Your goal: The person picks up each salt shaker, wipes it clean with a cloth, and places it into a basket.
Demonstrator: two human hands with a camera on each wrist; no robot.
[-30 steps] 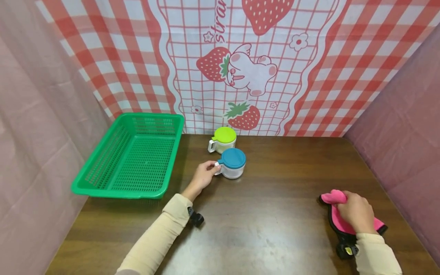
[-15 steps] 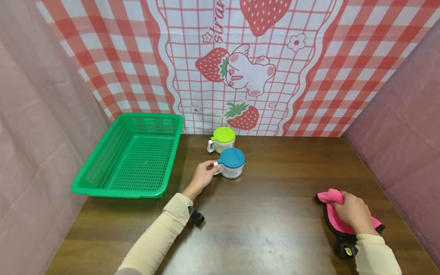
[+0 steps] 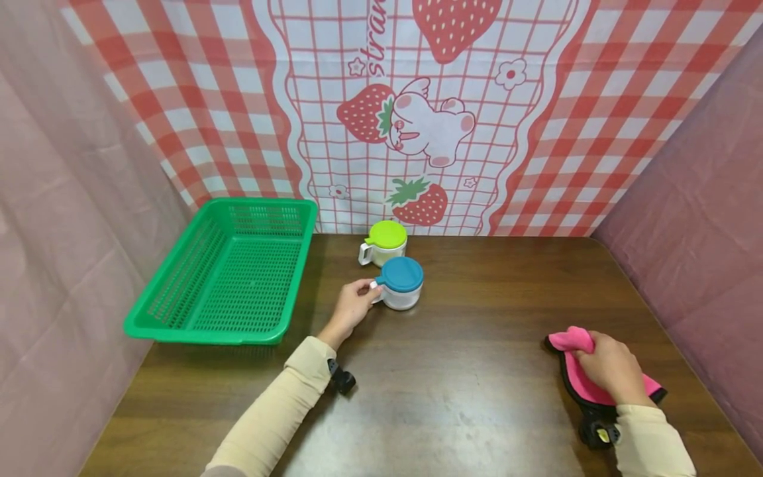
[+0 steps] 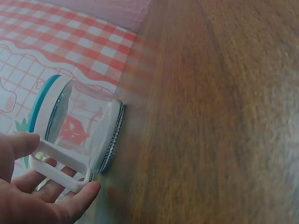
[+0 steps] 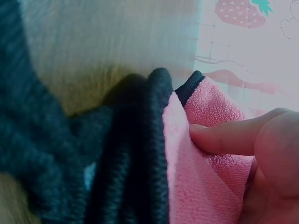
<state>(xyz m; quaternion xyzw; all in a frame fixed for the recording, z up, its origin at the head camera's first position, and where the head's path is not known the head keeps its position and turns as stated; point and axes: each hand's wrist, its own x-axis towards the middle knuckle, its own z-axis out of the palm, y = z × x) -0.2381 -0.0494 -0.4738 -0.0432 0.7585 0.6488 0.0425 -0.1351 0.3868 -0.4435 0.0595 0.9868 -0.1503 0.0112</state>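
Note:
My left hand (image 3: 353, 306) grips the white handle (image 4: 60, 170) of a clear seasoning jar (image 3: 402, 300) with a blue lid (image 3: 403, 273). In the left wrist view the thumb is at the handle's upper end and the fingers pass behind and under it. Just behind it stands a second jar (image 3: 389, 255) with a lime-green lid, its handle pointing left. At the right of the table my right hand (image 3: 614, 368) holds a bunched pink cloth (image 3: 587, 384) with black edging. The right wrist view shows the thumb pressing into the cloth's folds (image 5: 205, 186).
A green plastic basket (image 3: 292, 298) with perforated walls stands at the left of the wooden table (image 3: 465, 371). A red-and-white checked cloth (image 3: 554, 165) hangs along the back edge. Pinkish curtains (image 3: 697, 218) flank both sides.
The right hand and the pink cloth have shifted very slightly left. The left hand keeps its hold on the blue-lidded jar, which stays in place.

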